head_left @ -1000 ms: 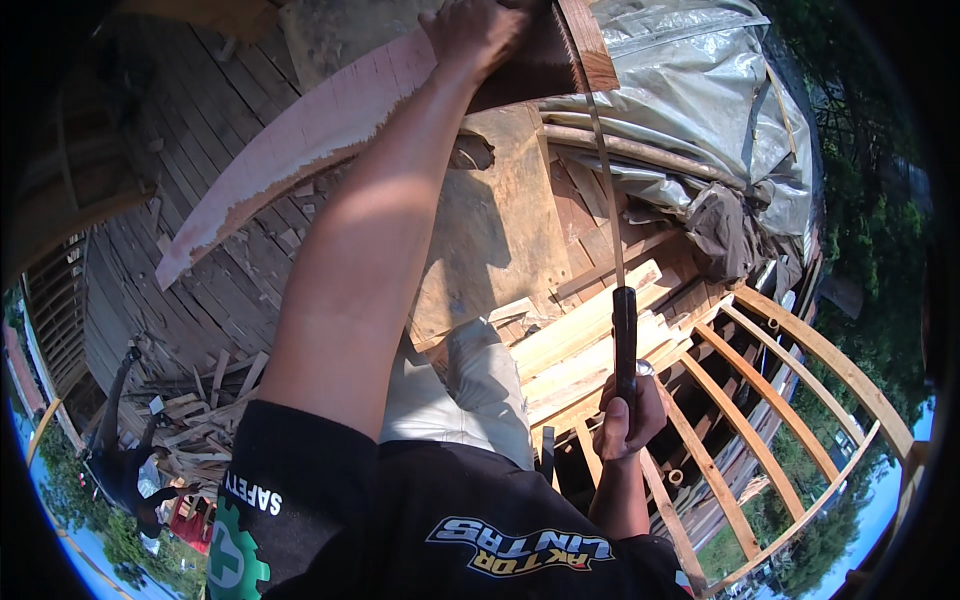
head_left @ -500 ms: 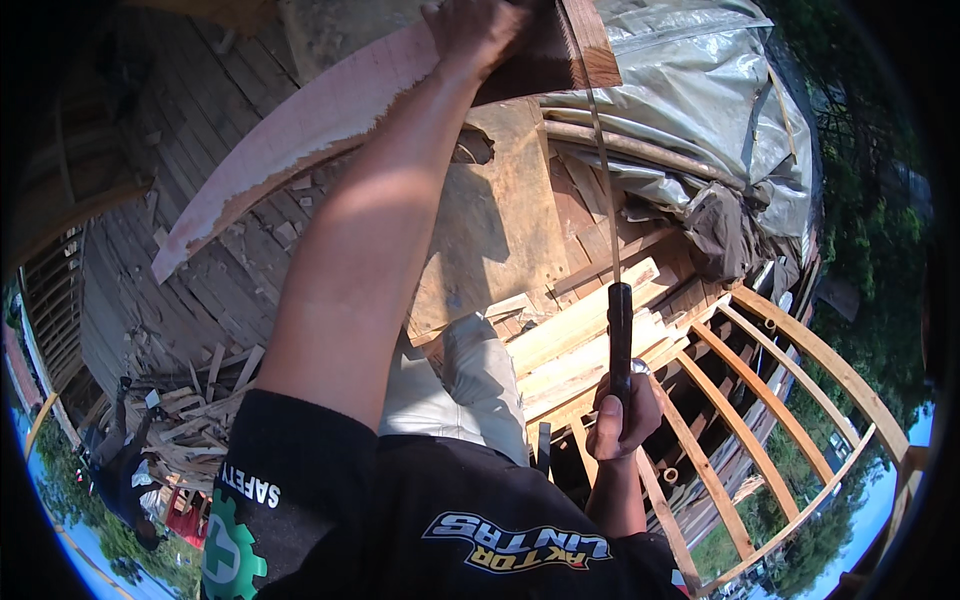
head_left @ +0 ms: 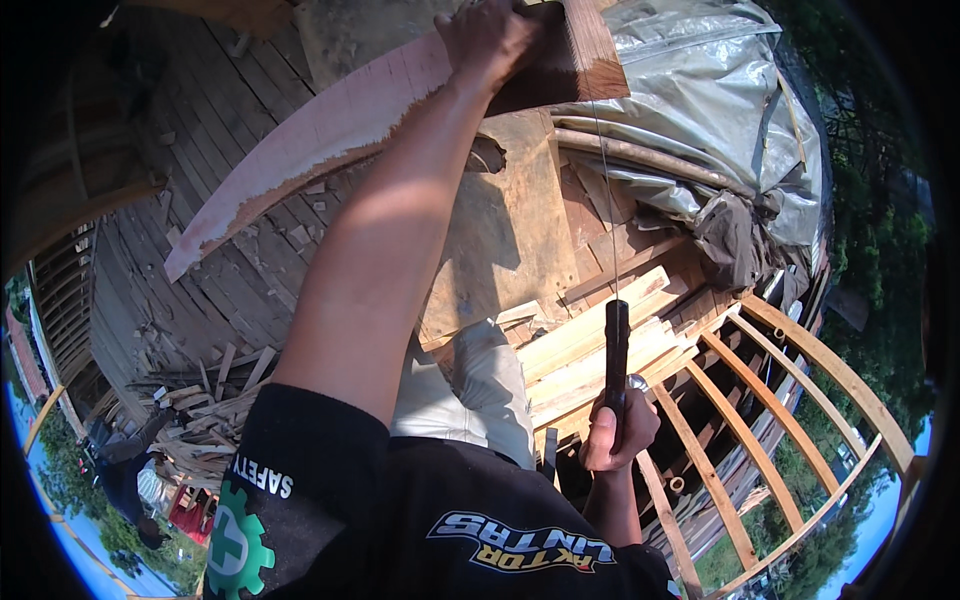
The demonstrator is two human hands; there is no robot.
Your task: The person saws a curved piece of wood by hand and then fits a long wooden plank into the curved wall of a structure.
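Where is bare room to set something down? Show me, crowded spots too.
The plywood sheet is mostly bare, between the left forearm and the saw, with pale boards below right. Crowded: the scrap wood heap, lower left.

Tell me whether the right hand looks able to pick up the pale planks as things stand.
Probably not: the right hand has its grip closed around the black saw handle, so it isn't free. The pale planks appear nearby, with no barrier evident between.
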